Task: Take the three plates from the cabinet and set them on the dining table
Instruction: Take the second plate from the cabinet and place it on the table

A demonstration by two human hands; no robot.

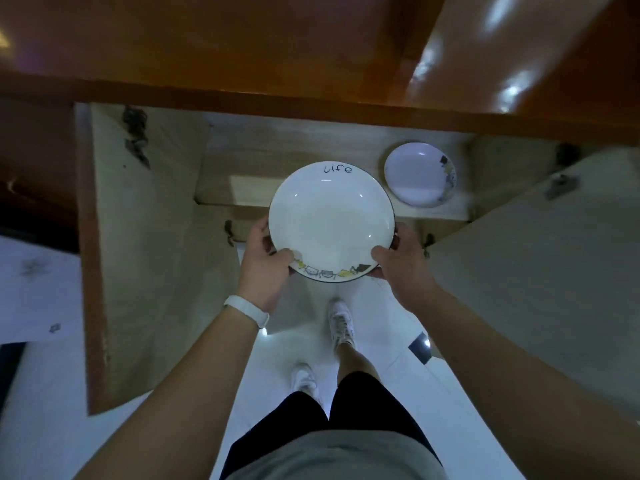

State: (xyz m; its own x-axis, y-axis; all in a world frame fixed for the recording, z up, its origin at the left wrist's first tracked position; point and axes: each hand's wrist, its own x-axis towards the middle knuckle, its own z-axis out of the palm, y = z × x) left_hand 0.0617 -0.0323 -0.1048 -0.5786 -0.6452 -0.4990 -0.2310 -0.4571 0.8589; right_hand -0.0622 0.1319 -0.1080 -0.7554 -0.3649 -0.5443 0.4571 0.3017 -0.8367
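White plate (331, 216) level between left hand (266, 261) and right hand (401, 261), both pinching its near rim.

Head camera, looking steeply down

The single wide-angle view sits above the person's arms, facing into the open cabinet (311, 140) close in front, with the floor (398, 393) and shoes directly below.

We see a glossy white glazed ceramic plate (330, 216), a pale matt wood-grain cabinet shelf (249, 194), a shiny reddish-brown lacquered wooden countertop (242, 46), and dark metal hinges (136, 136).
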